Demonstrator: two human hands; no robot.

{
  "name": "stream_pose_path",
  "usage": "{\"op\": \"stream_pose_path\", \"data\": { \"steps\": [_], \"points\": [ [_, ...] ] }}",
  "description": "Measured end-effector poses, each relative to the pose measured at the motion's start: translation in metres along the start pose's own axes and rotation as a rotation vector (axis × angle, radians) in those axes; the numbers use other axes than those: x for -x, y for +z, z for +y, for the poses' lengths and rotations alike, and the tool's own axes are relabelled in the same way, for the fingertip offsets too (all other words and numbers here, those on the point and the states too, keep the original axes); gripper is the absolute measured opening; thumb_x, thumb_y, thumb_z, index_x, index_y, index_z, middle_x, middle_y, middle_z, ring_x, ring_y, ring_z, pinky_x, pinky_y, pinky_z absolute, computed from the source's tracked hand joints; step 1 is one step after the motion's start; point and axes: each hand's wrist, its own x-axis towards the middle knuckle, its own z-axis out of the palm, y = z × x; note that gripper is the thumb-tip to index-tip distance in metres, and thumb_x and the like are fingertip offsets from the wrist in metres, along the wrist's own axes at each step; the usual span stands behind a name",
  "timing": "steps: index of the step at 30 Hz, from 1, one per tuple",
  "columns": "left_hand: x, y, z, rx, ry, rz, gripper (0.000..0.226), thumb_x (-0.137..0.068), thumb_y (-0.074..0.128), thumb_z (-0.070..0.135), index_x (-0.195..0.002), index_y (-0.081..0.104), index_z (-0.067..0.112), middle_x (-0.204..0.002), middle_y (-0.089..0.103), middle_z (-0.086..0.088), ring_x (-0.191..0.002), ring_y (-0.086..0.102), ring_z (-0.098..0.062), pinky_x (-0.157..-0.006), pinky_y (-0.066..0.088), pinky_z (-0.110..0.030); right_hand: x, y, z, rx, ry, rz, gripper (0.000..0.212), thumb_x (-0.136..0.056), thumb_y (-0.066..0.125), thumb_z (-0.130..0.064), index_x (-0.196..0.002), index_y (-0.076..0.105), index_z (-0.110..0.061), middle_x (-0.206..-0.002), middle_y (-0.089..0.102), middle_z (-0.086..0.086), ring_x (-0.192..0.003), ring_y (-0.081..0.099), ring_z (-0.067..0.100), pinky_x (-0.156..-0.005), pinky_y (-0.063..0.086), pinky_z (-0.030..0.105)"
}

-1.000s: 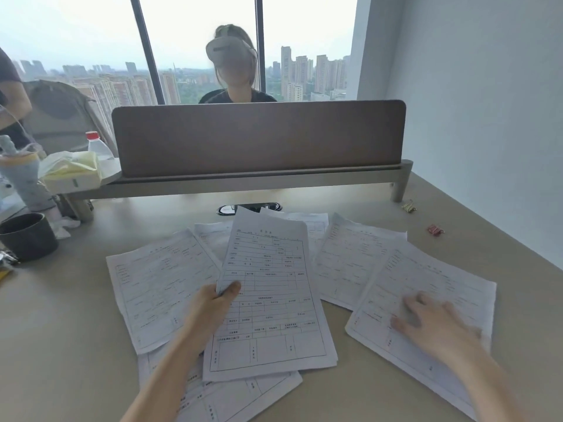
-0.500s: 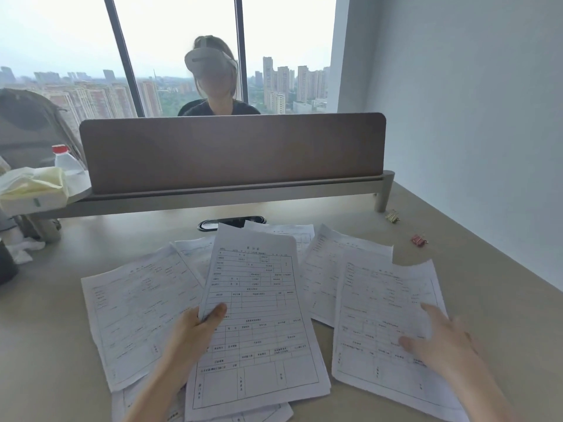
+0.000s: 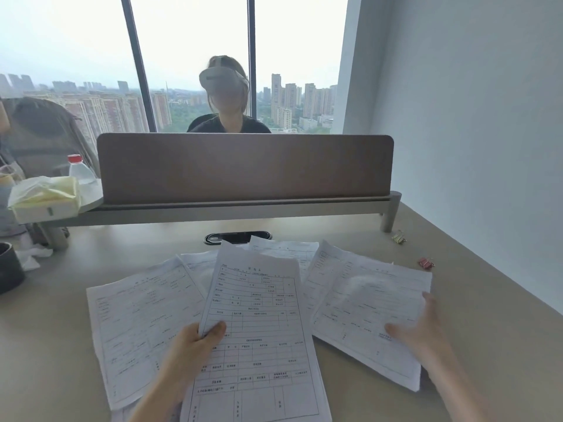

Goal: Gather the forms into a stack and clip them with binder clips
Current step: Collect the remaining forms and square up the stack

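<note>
1. Gripping the centre form at its left edge, the left hand has its thumb on top of the sheet and its fingers curled under it, clamped on the paper.
2. That centre form lies on top of the other sheets, its near end reaching the bottom of the view and its far corner lifted slightly.
3. The right hand rests on the right form, fingers spread apart and flat on the paper near its right edge; part of this sheet is blurred.
4. A left form lies flat on the bench, partly tucked under the centre form.
5. More forms show behind the centre one, near a dark cable port set in the bench; how many there are cannot be told.
6. Two binder clips sit on the bare bench to the far right, apart from the papers: a yellow clip by the foot of the divider, and a red clip just beyond the right form's far corner.
7. On the left stand a water bottle with a red cap, a tissue pack and a dark cup.
8. A person wearing a headset sits behind the divider.
</note>
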Motion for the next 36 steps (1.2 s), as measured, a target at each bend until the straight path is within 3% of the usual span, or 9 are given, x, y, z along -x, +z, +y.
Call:
{"op": "stream_pose_path", "data": {
  "steps": [4, 9, 13, 17, 20, 23, 30, 34, 36],
  "points": [
    [0.001, 0.001, 0.002, 0.011, -0.014, -0.004, 0.026, -0.102, 0.062, 0.026, -0.092, 0.081, 0.011, -0.082, 0.085, -0.008, -0.082, 0.081, -0.031, -0.087, 0.063, -0.050, -0.012, 0.016, -0.014, 0.062, -0.037, -0.003, 0.098, -0.081, 0.079, -0.016, -0.157, 0.017, -0.020, -0.149, 0.049, 0.012, -0.138, 0.044, 0.037, -0.112, 0.036, 0.050],
    [0.005, 0.001, 0.008, 0.013, -0.023, -0.002, 0.025, -0.102, 0.062, 0.026, -0.091, 0.082, 0.015, -0.082, 0.085, -0.005, -0.084, 0.081, -0.029, -0.091, 0.061, -0.051, -0.019, 0.029, -0.025, -0.081, 0.008, 0.006, 0.056, -0.085, 0.076, -0.007, -0.124, 0.036, -0.013, -0.107, 0.060, 0.008, -0.106, 0.060, 0.033, -0.089, 0.052, 0.050],
    [0.006, 0.000, 0.011, 0.040, -0.043, 0.013, 0.023, -0.100, 0.064, 0.027, -0.090, 0.081, 0.015, -0.081, 0.085, -0.003, -0.085, 0.080, -0.029, -0.092, 0.060, -0.051, -0.028, 0.035, -0.021, -0.238, 0.084, 0.012, 0.071, -0.085, 0.071, 0.007, -0.146, 0.035, -0.002, -0.129, 0.061, 0.024, -0.107, 0.062, 0.036, -0.089, 0.051, 0.048],
    [0.004, -0.004, 0.008, 0.131, -0.085, 0.030, 0.022, -0.096, 0.070, 0.031, -0.101, 0.079, 0.011, -0.088, 0.085, -0.007, -0.088, 0.081, -0.031, -0.091, 0.061, -0.052, -0.026, 0.033, -0.018, -0.244, -0.002, -0.027, 0.021, -0.095, 0.055, 0.005, -0.109, 0.068, -0.006, -0.108, 0.072, 0.015, -0.083, 0.067, 0.025, -0.081, 0.057, 0.045],
    [0.002, -0.004, 0.006, 0.213, -0.096, 0.084, 0.022, -0.092, 0.076, 0.028, -0.101, 0.078, 0.007, -0.092, 0.084, -0.012, -0.088, 0.080, -0.035, -0.086, 0.062, -0.051, -0.025, 0.032, -0.022, -0.249, -0.077, -0.017, 0.020, -0.100, 0.052, -0.006, -0.115, 0.065, -0.009, -0.101, 0.070, 0.008, -0.083, 0.066, 0.022, -0.063, 0.049, 0.031],
    [0.001, -0.011, 0.009, 0.262, -0.071, 0.095, 0.015, -0.096, 0.069, 0.014, -0.097, 0.080, 0.004, -0.087, 0.084, -0.015, -0.088, 0.078, -0.036, -0.085, 0.060, -0.046, -0.026, 0.034, -0.029, -0.256, -0.127, -0.030, 0.016, -0.100, 0.052, -0.007, -0.107, 0.066, -0.012, -0.097, 0.071, 0.005, -0.081, 0.066, 0.016, -0.058, 0.046, 0.028],
    [0.012, -0.020, 0.021, 0.355, -0.100, 0.159, 0.023, -0.093, 0.073, 0.024, -0.104, 0.077, 0.004, -0.091, 0.080, -0.014, -0.089, 0.074, -0.033, -0.077, 0.056, -0.038, -0.048, 0.079, -0.045, -0.221, -0.138, -0.161, 0.014, -0.095, 0.057, -0.006, -0.102, 0.066, -0.014, -0.092, 0.074, 0.006, -0.080, 0.071, 0.022, -0.070, 0.057, 0.036],
    [0.017, -0.013, 0.032, 0.215, -0.100, 0.055, 0.030, -0.097, 0.066, 0.010, -0.068, 0.060, 0.011, -0.069, 0.059, -0.001, -0.065, 0.052, -0.015, -0.070, 0.041, -0.034, -0.047, 0.107, -0.057, -0.052, -0.161, -0.225, 0.019, -0.093, 0.056, -0.006, -0.077, 0.060, -0.016, -0.071, 0.060, 0.001, -0.060, 0.055, 0.015, -0.053, 0.037, 0.028],
    [0.025, -0.009, 0.041, 0.180, -0.099, 0.052, 0.035, -0.097, 0.066, 0.009, -0.065, 0.055, 0.014, -0.064, 0.059, 0.002, -0.064, 0.050, -0.011, -0.063, 0.039, -0.030, -0.047, 0.116, -0.062, -0.003, -0.174, -0.219, 0.022, -0.091, 0.058, -0.007, -0.073, 0.054, -0.019, -0.068, 0.052, 0.000, -0.056, 0.046, 0.014, -0.051, 0.031, 0.028]
  ]
}}
